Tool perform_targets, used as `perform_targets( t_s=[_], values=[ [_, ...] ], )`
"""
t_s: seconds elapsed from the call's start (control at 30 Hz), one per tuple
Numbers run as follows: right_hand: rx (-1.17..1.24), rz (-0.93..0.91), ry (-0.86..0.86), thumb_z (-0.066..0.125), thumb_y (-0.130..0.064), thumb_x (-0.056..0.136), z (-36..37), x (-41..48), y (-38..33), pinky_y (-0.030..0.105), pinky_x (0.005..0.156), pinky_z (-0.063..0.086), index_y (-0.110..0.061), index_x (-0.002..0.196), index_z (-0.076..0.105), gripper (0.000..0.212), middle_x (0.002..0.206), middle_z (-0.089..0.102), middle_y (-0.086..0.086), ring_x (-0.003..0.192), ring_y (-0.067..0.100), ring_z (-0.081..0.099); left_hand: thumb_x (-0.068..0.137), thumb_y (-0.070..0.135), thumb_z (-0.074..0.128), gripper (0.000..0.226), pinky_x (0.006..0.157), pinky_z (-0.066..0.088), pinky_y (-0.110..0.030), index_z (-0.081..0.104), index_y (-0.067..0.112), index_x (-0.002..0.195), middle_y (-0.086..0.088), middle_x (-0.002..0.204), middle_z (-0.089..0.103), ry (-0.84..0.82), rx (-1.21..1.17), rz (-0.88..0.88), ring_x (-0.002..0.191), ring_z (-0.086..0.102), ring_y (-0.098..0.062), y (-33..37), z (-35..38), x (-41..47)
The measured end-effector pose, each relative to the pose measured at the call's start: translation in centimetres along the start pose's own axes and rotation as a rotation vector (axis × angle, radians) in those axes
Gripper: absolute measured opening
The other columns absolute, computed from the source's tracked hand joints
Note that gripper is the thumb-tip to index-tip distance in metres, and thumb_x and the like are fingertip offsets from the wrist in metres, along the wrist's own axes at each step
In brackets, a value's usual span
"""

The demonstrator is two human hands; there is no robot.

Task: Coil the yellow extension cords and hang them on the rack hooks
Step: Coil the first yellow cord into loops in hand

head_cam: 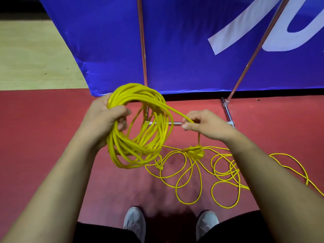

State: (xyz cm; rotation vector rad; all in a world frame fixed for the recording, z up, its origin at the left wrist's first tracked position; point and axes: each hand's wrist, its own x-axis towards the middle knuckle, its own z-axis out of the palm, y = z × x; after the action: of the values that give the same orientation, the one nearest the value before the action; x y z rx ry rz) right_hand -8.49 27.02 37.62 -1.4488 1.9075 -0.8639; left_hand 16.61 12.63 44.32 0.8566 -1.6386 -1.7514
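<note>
Left hand [103, 116] grips coil [126, 155], right hand [206, 125] pinches cord [175, 112]; banner [175, 58] lettering cropped.

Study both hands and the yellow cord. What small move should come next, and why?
Probably the right hand should carry its pinched strand across to the left hand, adding another loop to the coil gripped there, because plenty of loose cord lies tangled on the floor.

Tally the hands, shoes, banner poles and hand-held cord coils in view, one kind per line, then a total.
Hands: 2, left hand and right hand
Shoes: 2
Poles: 2
Held coils: 1
Total: 7
</note>
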Motion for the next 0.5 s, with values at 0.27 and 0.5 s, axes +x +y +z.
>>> perform_targets(
  t_s=[0.27, 0.5],
  values=[
    [0.361, 0.261, 0.003, 0.058, -0.007, 0.095, 2.8, 0.1, 3.1, 0.027, 0.071, 0.051, -0.005, 0.087, 0.052, 0.010, 0.068, 0.061, 0.012, 0.062, 0.015, 0.061, 0.067, -0.001, 0.055, 0.012, 0.042, 0.031, -0.022, 0.048, 0.010, 0.068, 0.000, 0.044, 0.036, 0.111, -0.131, -0.069, 0.034, 0.034, -0.013, -0.7, -0.3, 0.7],
    [0.366, 0.141, 0.325, 0.068, -0.013, 0.089, 2.0, 0.9, -0.9, 0.020, 0.043, 0.028, -0.010, 0.084, 0.060, 0.010, 0.050, 0.051, 0.002, 0.041, 0.010, 0.037, 0.079, -0.004, 0.060, 0.008, 0.043, 0.044, -0.019, 0.062, 0.002, 0.075, -0.002, 0.049, 0.052, 0.217, -0.094, -0.078, 0.042, 0.052, -0.012, -0.8, -1.1, 0.9]
  ],
)
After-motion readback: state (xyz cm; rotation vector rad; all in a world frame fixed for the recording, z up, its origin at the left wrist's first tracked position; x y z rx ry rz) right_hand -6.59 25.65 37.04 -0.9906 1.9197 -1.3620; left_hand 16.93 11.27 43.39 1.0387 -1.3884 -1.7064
